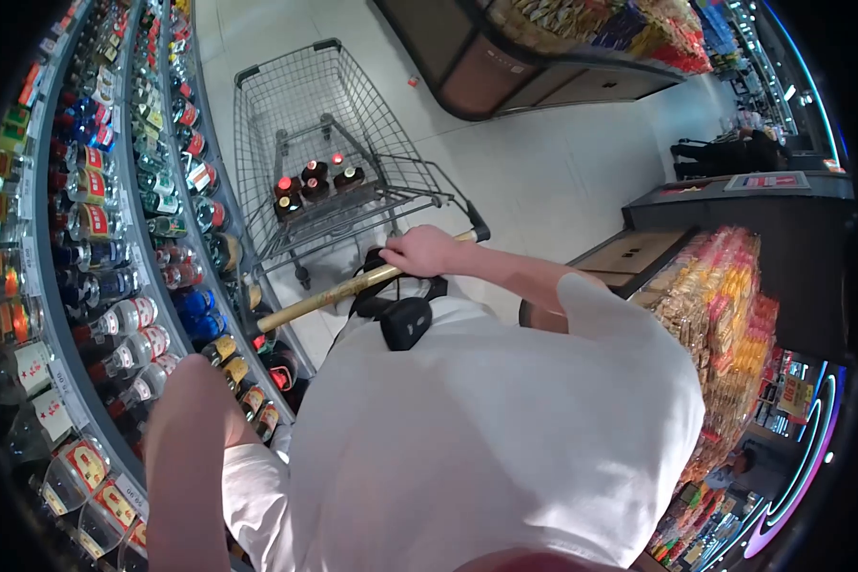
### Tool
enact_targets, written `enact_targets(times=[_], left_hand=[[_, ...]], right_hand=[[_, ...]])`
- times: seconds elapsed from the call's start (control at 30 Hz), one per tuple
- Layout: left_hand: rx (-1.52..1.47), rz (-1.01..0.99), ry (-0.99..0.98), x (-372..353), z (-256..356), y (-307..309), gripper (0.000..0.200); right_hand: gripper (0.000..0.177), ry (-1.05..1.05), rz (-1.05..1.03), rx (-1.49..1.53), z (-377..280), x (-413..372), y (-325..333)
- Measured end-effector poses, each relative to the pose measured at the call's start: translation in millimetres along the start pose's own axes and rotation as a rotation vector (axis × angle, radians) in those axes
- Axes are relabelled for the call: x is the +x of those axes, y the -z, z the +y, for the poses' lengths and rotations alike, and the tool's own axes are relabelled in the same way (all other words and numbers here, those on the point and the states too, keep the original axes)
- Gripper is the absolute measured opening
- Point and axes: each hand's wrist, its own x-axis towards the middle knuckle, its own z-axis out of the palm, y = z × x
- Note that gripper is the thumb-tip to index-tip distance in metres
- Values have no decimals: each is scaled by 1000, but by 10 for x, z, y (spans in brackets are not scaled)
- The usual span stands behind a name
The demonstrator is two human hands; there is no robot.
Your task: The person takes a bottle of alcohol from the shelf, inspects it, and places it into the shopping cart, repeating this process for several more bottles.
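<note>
My right hand [421, 251] is closed round the yellowish handle bar [338, 291] of a wire shopping cart [381, 114], near the bar's right end. Several dark bottles with red or pale caps [315, 174] stand together inside the cart, towards the handle. A black object [406, 323] hangs at the front of my white shirt, just below the bar. My left arm is bent, its elbow beside the bottle shelves, and the left hand lies outside the picture.
Shelves of bottles [95, 219] with price strips curve along the left, close to the cart. Packaged snacks [715, 334] are piled on a display at right, and another snack counter [505, 71] stands ahead. Pale floor tiles [524, 181] run between. A person in dark clothes [734, 153] is far right.
</note>
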Motion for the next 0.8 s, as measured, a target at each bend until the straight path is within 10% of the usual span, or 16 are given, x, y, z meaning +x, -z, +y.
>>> enact_targets(times=[0.3,0.37,0.5,0.8], left_hand=[[-86,-135,6,60,-120,-138,83],[-45,660,-28,-500,-649,-413,61],[948,56,848,-1828,-1496,-44,41],[1543,-97,930,-3968,-1575,-99,28]], right_hand=[[49,16,-1,42,-7,-27,26],[48,14,13,52,-13,-55,11],[44,21,42,28,29,-13,-44],[41,117,65,8,-28,27,-10]])
